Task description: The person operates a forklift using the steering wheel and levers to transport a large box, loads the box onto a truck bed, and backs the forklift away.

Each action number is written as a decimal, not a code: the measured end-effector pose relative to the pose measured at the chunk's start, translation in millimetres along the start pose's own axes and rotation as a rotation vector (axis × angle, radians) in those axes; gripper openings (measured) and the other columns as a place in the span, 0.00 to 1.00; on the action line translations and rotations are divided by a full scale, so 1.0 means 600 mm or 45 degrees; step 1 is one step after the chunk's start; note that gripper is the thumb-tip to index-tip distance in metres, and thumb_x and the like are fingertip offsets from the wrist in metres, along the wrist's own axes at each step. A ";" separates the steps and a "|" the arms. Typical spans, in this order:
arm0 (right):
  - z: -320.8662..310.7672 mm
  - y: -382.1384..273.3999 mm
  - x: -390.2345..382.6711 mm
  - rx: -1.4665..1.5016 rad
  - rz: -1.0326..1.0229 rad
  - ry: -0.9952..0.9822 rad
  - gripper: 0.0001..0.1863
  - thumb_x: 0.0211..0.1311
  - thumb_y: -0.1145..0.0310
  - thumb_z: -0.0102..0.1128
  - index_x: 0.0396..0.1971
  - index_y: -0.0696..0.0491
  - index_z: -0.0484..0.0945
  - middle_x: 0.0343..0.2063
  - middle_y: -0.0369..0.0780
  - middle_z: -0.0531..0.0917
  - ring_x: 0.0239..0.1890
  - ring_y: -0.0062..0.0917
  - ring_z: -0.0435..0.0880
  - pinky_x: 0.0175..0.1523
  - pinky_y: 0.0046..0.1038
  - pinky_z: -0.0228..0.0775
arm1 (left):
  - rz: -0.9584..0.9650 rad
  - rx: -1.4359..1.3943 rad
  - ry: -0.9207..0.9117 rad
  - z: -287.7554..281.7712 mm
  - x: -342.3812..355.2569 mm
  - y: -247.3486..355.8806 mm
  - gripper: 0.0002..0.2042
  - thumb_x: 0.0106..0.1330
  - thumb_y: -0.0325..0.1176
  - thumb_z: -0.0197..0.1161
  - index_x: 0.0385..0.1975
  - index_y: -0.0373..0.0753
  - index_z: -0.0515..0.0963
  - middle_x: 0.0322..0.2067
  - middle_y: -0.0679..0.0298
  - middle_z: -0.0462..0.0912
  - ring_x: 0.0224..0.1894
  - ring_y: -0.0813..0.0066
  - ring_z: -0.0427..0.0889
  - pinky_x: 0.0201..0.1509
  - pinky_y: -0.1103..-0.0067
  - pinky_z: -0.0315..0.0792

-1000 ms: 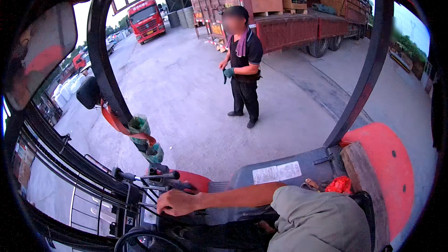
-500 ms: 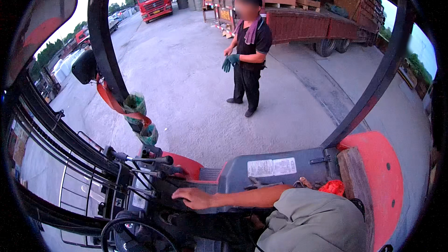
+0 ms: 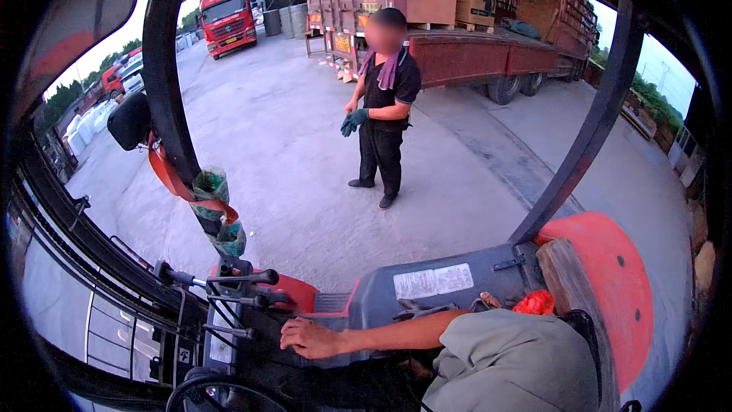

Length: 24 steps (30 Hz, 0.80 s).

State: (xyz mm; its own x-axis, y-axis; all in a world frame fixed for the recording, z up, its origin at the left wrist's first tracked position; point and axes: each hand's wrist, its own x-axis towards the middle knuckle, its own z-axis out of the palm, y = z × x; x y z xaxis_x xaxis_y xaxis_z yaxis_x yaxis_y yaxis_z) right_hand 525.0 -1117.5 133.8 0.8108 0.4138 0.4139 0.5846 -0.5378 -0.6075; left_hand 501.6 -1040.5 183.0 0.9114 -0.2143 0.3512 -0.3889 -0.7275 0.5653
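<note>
My right hand (image 3: 309, 337) lies palm down with its fingers bent and slightly apart, and nothing shows in it. It is over a dark surface, beside the forklift's control levers (image 3: 263, 278), and touches none of them. My right forearm reaches across from the lower right, out of a grey-green sleeve (image 3: 518, 358). Part of a black steering wheel (image 3: 229, 381) shows at the lower left. My left hand is out of view.
A person (image 3: 385, 99) in dark clothes stands outside, hands together at a green glove (image 3: 354, 120). Beyond are a red flatbed truck (image 3: 473, 62) with crates and a red lorry (image 3: 227, 21). The forklift's frame post (image 3: 168, 69) and mast (image 3: 76, 236) stand left.
The view has shifted, so the outside scene sits further left. My right hand's fingers, stretched toward the levers before, are now bent downward. The person outside still handles the glove.
</note>
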 end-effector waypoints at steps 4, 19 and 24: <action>0.016 0.004 0.016 0.118 -0.042 0.111 0.15 0.59 0.77 0.64 0.47 0.51 0.86 0.55 0.40 0.86 0.67 0.40 0.78 0.72 0.45 0.70 | -0.011 -0.009 -0.013 0.012 0.000 0.004 0.20 0.81 0.40 0.51 0.52 0.27 0.83 0.47 0.40 0.87 0.47 0.39 0.85 0.57 0.53 0.78; 0.084 -0.027 0.005 0.119 -0.236 0.051 0.15 0.69 0.72 0.62 0.54 0.55 0.84 0.60 0.46 0.83 0.68 0.43 0.77 0.75 0.46 0.67 | 0.000 -0.065 -0.045 0.062 -0.008 0.069 0.20 0.81 0.39 0.51 0.51 0.27 0.83 0.46 0.40 0.87 0.46 0.38 0.85 0.56 0.53 0.78; 0.132 -0.061 -0.075 0.265 -0.031 -0.591 0.27 0.80 0.64 0.55 0.74 0.57 0.70 0.77 0.54 0.65 0.79 0.49 0.66 0.81 0.48 0.60 | -0.008 -0.087 -0.049 0.071 -0.026 0.075 0.20 0.81 0.39 0.51 0.51 0.27 0.83 0.46 0.40 0.87 0.46 0.38 0.85 0.56 0.53 0.78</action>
State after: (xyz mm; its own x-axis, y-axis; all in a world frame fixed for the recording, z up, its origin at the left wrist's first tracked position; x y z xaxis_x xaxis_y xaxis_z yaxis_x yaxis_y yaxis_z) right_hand 464.9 -1058.1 84.1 0.6710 0.7327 0.1136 0.5468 -0.3855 -0.7433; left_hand 475.7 -1097.7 170.9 0.9178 -0.2362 0.3192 -0.3905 -0.6829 0.6173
